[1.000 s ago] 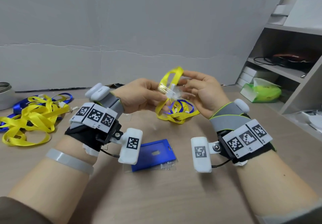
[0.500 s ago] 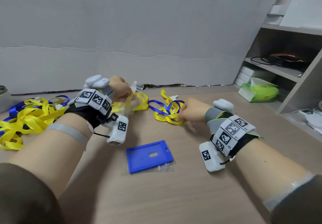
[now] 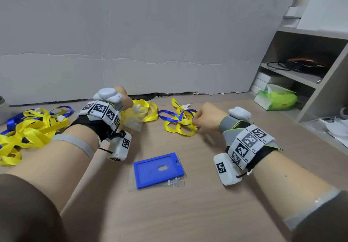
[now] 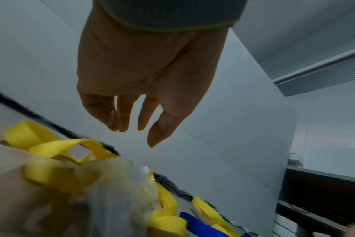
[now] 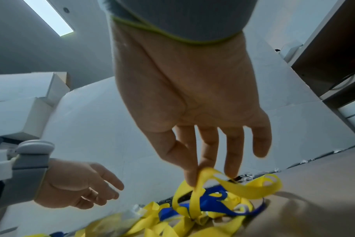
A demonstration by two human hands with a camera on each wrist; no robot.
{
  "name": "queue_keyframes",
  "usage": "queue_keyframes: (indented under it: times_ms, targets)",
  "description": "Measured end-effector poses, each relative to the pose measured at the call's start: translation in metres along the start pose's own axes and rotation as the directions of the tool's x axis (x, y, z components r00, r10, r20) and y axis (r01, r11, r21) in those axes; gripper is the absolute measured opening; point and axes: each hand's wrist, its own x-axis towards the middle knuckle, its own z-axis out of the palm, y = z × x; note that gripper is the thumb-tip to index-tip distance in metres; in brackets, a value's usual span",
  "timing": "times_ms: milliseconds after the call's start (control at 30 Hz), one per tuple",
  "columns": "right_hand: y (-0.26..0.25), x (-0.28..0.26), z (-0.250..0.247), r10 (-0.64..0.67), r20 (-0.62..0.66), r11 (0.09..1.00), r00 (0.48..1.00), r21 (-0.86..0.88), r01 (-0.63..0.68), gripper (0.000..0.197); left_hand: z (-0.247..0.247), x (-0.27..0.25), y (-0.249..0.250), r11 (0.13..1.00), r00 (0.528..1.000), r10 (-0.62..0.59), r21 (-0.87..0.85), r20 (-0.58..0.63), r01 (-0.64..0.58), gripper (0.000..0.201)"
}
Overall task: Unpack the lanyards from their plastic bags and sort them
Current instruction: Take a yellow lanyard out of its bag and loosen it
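A yellow lanyard (image 3: 148,109) and its clear plastic bag (image 3: 134,124) lie on the table just beyond my left hand (image 3: 125,98). In the left wrist view my left hand (image 4: 146,134) hangs above that lanyard (image 4: 57,147) with relaxed fingers and holds nothing. My right hand (image 3: 195,121) reaches into a tangle of yellow and blue lanyards (image 3: 178,126). In the right wrist view its thumb and forefinger (image 5: 192,181) pinch a yellow strap (image 5: 233,187) of the tangle. A bigger pile of yellow and blue lanyards (image 3: 28,128) lies at the far left.
A blue badge holder in a clear bag (image 3: 158,170) lies between my forearms. A grey board stands along the back of the table. To the right are a shelf unit (image 3: 301,75) and a green tissue pack (image 3: 276,98). A metal container (image 3: 1,109) sits at the left edge.
Both hands held a bagged yellow lanyard in the air; they have come down and apart. The left hand let lanyard and bag go on the table. The right hand took a strap of the tangle.
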Motion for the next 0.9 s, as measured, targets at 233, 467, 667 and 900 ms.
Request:
queue_keyframes:
  times_ms: [233,467,667,900]
  targets:
    - [-0.008,-0.001,-0.018,-0.135,-0.276,0.938,0.952,0.274,0.212,0.027,0.007,-0.043,0.045,0.905,0.938,0.337,-0.303,0.085,-0.298,0.031]
    - [-0.024,-0.020,-0.031,-0.253,-0.357,0.792,0.899,0.457,0.405,0.027,0.026,-0.087,0.074,0.717,0.728,0.656,-0.470,0.202,-0.515,0.040]
    - [-0.025,-0.025,-0.032,-0.243,-0.398,0.691,0.885,0.569,0.446,0.022,0.027,-0.087,0.069,0.691,0.810,0.584,-0.556,0.053,-0.462,0.018]
    - [-0.007,-0.020,-0.020,-0.211,-0.112,0.753,0.971,0.615,0.234,0.026,0.006,-0.083,0.065,0.476,0.956,0.289,-0.874,0.055,-0.094,0.026]
